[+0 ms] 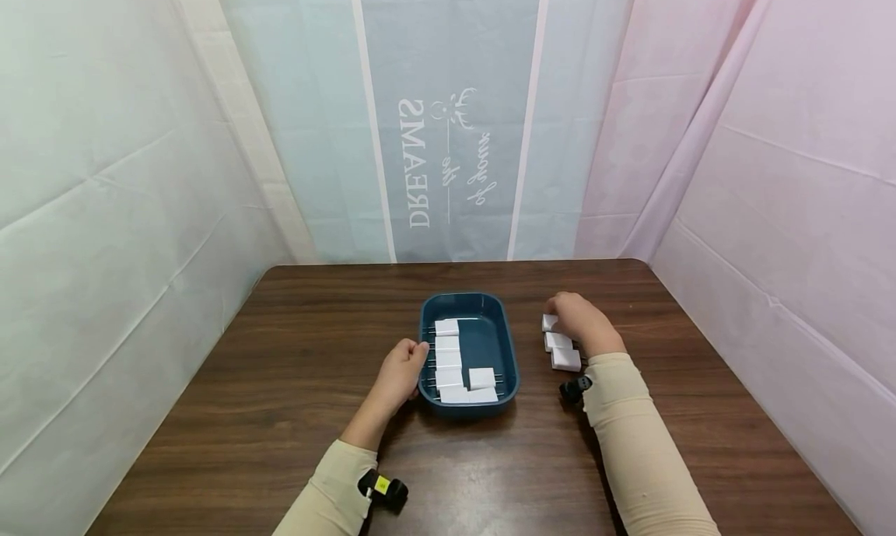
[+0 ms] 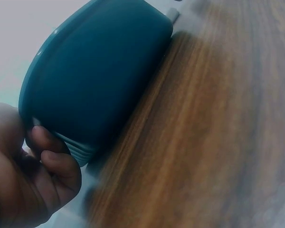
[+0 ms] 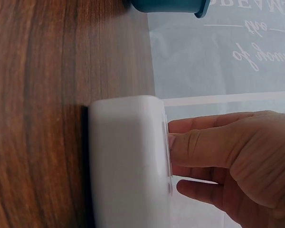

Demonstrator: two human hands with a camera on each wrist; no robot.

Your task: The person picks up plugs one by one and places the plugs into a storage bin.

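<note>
White two-pin plug adapters (image 1: 447, 344) lie in a column along the left side of a dark blue tray (image 1: 495, 310). Others sit at its near end, one of them a separate adapter (image 1: 481, 378) toward the right. My left hand (image 1: 402, 371) grips the tray's left rim, its fingers curled under the edge in the left wrist view. To the right of the tray my right hand (image 1: 582, 323) pinches the farthest white adapter (image 1: 549, 323) of a short row. The near adapter (image 3: 128, 161) hides those fingertips in the right wrist view.
Two more white adapters, a middle one (image 1: 557, 341) and a near one (image 1: 565, 359), lie beside the right hand on the brown wooden table (image 1: 336, 326). Pale cloth hangings (image 1: 448, 54) stand behind the table and on both sides.
</note>
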